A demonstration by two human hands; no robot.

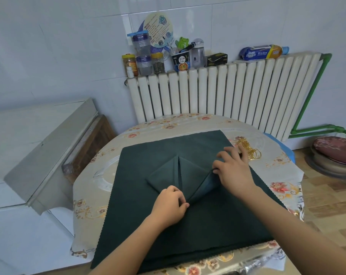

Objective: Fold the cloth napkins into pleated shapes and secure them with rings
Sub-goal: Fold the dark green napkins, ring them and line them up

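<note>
A round table under a floral plastic cover [283, 187] fills a white-tiled kitchen corner. Spread on it lies a stack of flat dark green cloth squares [140, 225]. On that stack, the left hand [171, 205] pinches the near tip of 1 dark green napkin folded to a pointed shape [172, 173]. Right of that tip, the right hand [232, 170] lifts the napkin's side flap in curled fingers. Beyond it lies a heap of thin gold rings [247, 148], none fitted. I judge folding half done, no napkin finished.

The right hand [232, 171] hides part of the gold rings [247, 148]; both forearms run off the bottom edge.
</note>
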